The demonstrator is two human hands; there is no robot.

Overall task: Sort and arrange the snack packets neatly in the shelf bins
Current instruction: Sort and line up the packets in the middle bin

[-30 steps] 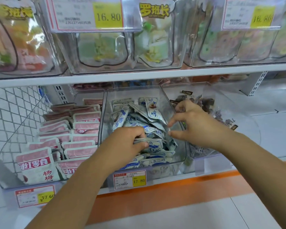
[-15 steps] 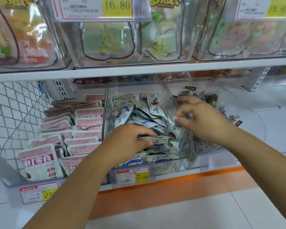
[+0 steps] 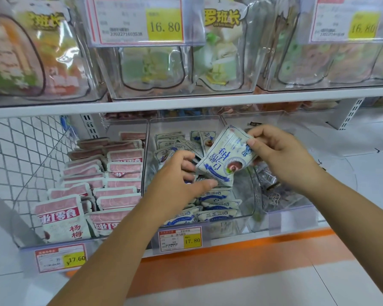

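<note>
A blue-and-white snack packet (image 3: 224, 160) is pinched at its upper right corner by the grip of the right hand (image 3: 281, 157) and held tilted above the middle clear bin (image 3: 247, 193). Open room is left along that bin's right wall. The rest is filled by a pile of like packets (image 3: 215, 206). The left hand (image 3: 177, 182) is curled at the lifted packet's lower edge, but whether anything is gripped cannot be told. Dark packets (image 3: 268, 181) in the neighbouring bin are blurred behind plastic.

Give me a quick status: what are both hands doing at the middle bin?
Right hand pinches one blue-and-white packet, raised above middle bin. Left hand grips stacked packets beneath. Nothing blocking.
</note>
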